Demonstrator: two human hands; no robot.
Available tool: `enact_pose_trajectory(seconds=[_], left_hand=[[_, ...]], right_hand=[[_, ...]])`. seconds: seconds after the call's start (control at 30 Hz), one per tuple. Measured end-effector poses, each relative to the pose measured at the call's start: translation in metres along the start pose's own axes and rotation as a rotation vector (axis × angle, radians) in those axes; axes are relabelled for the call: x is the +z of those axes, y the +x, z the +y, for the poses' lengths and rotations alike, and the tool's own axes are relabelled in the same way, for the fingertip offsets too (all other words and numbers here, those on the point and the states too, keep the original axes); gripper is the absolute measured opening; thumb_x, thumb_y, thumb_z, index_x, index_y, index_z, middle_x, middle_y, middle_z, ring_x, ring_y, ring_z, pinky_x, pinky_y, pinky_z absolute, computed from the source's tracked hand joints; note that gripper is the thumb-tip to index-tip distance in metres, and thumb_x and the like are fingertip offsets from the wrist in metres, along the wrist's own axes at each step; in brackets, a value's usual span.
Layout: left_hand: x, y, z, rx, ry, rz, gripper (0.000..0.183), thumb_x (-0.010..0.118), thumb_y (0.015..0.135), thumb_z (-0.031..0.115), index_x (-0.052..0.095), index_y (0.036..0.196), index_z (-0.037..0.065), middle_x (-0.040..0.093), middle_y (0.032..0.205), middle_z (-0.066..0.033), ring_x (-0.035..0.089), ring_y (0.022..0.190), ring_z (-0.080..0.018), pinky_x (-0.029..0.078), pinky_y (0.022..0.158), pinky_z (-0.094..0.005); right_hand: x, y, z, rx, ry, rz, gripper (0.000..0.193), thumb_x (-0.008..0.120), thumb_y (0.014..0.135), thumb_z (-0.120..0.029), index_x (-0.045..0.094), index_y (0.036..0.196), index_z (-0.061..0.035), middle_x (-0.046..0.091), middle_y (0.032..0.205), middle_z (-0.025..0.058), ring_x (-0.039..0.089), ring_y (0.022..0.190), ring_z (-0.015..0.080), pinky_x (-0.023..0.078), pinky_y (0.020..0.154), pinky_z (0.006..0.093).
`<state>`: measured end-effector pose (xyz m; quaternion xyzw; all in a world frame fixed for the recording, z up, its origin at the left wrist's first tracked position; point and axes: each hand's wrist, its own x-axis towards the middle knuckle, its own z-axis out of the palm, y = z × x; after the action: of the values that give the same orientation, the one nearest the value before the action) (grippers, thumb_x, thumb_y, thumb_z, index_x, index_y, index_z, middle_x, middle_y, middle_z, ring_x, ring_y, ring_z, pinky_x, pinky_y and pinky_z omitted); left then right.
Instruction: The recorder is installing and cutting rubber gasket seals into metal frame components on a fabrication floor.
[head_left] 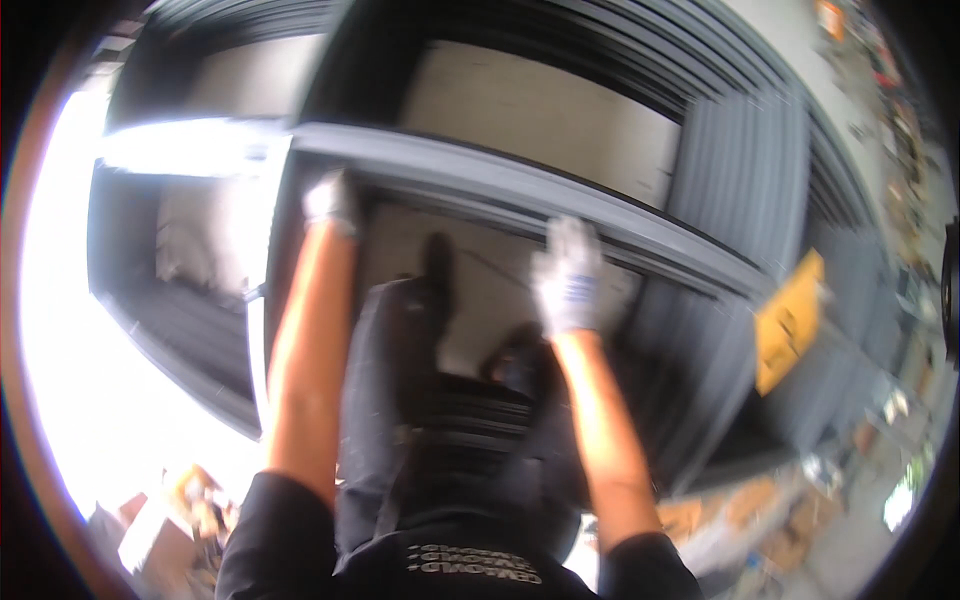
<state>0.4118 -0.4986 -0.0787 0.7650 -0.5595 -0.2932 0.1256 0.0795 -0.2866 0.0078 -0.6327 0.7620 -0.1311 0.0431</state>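
Long grey metal rails form a stacked, dark grey rectangular frame (470,165) that spans the view in front of me. My left hand (333,200), in a pale glove, is at the near side of the crosswise rail, close to its left corner. Motion smears its fingers, so their grip is hidden. My right hand (568,270), also gloved, reaches to the same rail farther right. Its fingers look stretched out toward the rail, thumb apart; whether they touch it is unclear. My legs and dark shoes show inside the near opening, below the rail.
A yellow paper tag (788,322) hangs at the right side of the stacked rails (740,170). Cardboard boxes (160,535) lie at the lower left. Mixed small items line the floor along the far right. Bright light washes out the left edge.
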Motion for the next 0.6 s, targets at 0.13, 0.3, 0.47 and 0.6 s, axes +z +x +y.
enact_pose_trajectory(seconds=[0.13, 0.3, 0.47, 0.6], left_hand=[[0.028, -0.035, 0.038, -0.420, -0.883, 0.166, 0.028, 0.062, 0.092, 0.031, 0.059, 0.096, 0.003, 0.061, 0.078, -0.0036, 0.057, 0.063, -0.0123, 0.048, 0.058, -0.0256], [0.001, -0.045, 0.051, -0.320, -0.838, 0.102, 0.024, 0.067, 0.089, 0.023, 0.058, 0.095, 0.001, 0.062, 0.080, -0.0053, 0.059, 0.064, -0.0131, 0.050, 0.059, -0.0250], [-0.018, -0.036, 0.038, -0.420, -0.920, 0.035, 0.029, 0.067, 0.089, 0.028, 0.060, 0.093, 0.001, 0.064, 0.083, -0.0074, 0.062, 0.069, -0.0157, 0.051, 0.064, -0.0271], [-0.020, -0.056, 0.048, -0.018, -0.058, 0.260, 0.036, 0.056, 0.092, 0.033, 0.063, 0.107, 0.001, 0.066, 0.098, -0.0158, 0.062, 0.094, -0.0321, 0.047, 0.086, -0.0402]], right_hand=[[-0.017, -0.001, 0.007, 0.018, -0.228, -0.202, 0.067, 0.060, 0.085, -0.030, 0.036, 0.143, -0.0068, 0.035, 0.149, 0.0102, 0.030, 0.139, 0.0263, 0.024, 0.114, 0.0458], [-0.016, 0.000, -0.001, 0.003, -0.283, -0.199, 0.070, 0.061, 0.085, -0.033, 0.034, 0.144, -0.0053, 0.033, 0.150, 0.0101, 0.028, 0.140, 0.0253, 0.020, 0.115, 0.0456], [-0.014, 0.003, -0.012, 0.017, -0.304, -0.208, 0.070, 0.061, 0.086, -0.033, 0.034, 0.143, -0.0053, 0.033, 0.150, 0.0103, 0.028, 0.140, 0.0257, 0.020, 0.115, 0.0455], [-0.012, 0.002, -0.006, 0.026, -0.309, -0.204, 0.068, 0.060, 0.086, -0.032, 0.035, 0.143, -0.0054, 0.033, 0.150, 0.0108, 0.028, 0.140, 0.0267, 0.020, 0.115, 0.0465]])
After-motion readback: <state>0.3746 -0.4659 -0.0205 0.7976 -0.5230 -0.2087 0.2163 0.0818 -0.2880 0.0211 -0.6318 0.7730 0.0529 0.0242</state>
